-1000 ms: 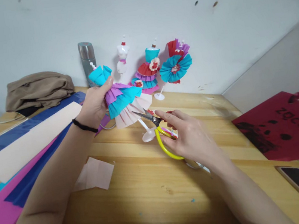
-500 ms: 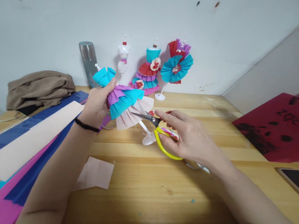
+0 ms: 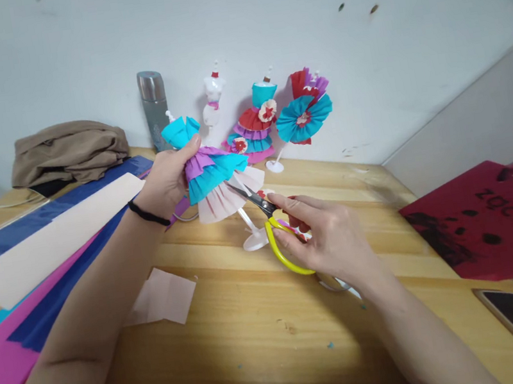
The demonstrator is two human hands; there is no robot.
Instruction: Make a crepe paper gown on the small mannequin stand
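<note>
At paper dress (image 3: 214,171) hem, scissors (image 3: 267,208) in right hand (image 3: 328,232).

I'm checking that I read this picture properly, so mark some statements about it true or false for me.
1. The left hand grips the paper dress around its waist. True.
2. The right hand holds a glue stick. False: the right hand holds yellow-handled scissors.
3. The brown cloth lies left of the flask. True.
4. The flask lies on its side. False: it stands upright.
5. The black band circles the right wrist. False: the black band is on the left wrist.
</note>
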